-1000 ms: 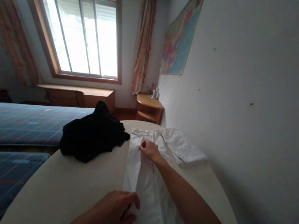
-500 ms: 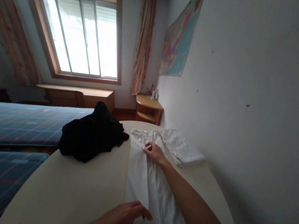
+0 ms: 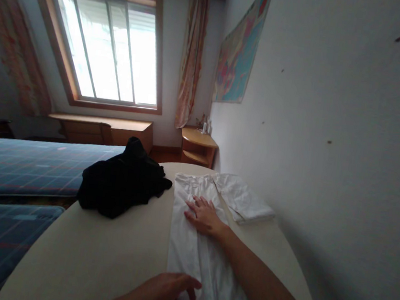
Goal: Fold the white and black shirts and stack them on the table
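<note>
Lying lengthwise at lower centre of the frame, long white cloth (image 3: 182, 244) on the tabletop (image 3: 110, 241); placed flat on it, right hand (image 3: 204, 218), grip spread, holding nothing; at bottom centre, left hand (image 3: 173, 291), grip half curled, cannot tell whether pinching fabric; left of centre, black cloth (image 3: 124, 180)

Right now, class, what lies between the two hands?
In the head view, a stretch of the long white garment lies between the left hand and the right hand.
</note>
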Demonstrator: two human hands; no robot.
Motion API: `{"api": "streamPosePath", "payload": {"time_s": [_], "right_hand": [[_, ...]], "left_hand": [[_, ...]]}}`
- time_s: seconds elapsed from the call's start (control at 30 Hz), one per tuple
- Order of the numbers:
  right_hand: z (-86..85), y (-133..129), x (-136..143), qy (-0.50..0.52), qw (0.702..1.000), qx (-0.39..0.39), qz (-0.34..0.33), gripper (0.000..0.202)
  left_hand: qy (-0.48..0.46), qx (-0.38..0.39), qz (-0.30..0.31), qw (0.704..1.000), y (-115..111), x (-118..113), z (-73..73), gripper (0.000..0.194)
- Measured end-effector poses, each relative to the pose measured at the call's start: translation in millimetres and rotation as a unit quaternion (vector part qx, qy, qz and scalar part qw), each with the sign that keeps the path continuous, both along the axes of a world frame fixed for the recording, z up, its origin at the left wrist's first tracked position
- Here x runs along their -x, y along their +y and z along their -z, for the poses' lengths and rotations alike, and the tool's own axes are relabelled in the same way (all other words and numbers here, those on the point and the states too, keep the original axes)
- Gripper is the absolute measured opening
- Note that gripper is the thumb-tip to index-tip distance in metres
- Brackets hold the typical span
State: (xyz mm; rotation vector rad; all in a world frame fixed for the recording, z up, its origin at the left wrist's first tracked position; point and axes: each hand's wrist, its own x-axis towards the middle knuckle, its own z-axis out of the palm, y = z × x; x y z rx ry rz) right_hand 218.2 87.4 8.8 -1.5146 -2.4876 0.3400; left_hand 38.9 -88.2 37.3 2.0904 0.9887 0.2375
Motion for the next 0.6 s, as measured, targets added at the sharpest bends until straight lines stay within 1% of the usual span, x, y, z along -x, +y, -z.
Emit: {"api": "streamPosePath", "payload": {"time_s": [0.07,0.17,0.33,0.47,0.53,0.6], "right_hand": [[1.8,-1.2,2.4,-0.016,0.999,0.029,-0.001,0.069],[3.4,5.4,9.6,-0.023,0.999,0.041,0.014,0.072],[3.2,30.8,23.9,-0.027,0.998,0.04,0.037,0.073],[1.4,51.0,30.2,-0.021,0.998,0.021,0.059,0.069],[0.6,56.8,32.1,-0.02,0.997,-0.002,0.076,0.065],[0.0,57.2,33.3,-0.019,0.995,-0.027,0.093,0.062]], "left_hand": [[0.006,-0.012,-0.003,1.0,1.3,0.7,1.7,0.049],[0.016,-0.033,-0.02,0.999,5.6,5.0,0.4,0.041],[0.066,-0.09,-0.125,0.986,21.5,23.7,-2.9,0.036],[0.124,-0.103,-0.172,0.972,31.1,40.2,-5.6,0.033],[0.15,-0.096,-0.176,0.968,31.1,46.7,-9.0,0.03],[0.161,-0.081,-0.169,0.969,29.0,52.4,-13.6,0.027]]}}
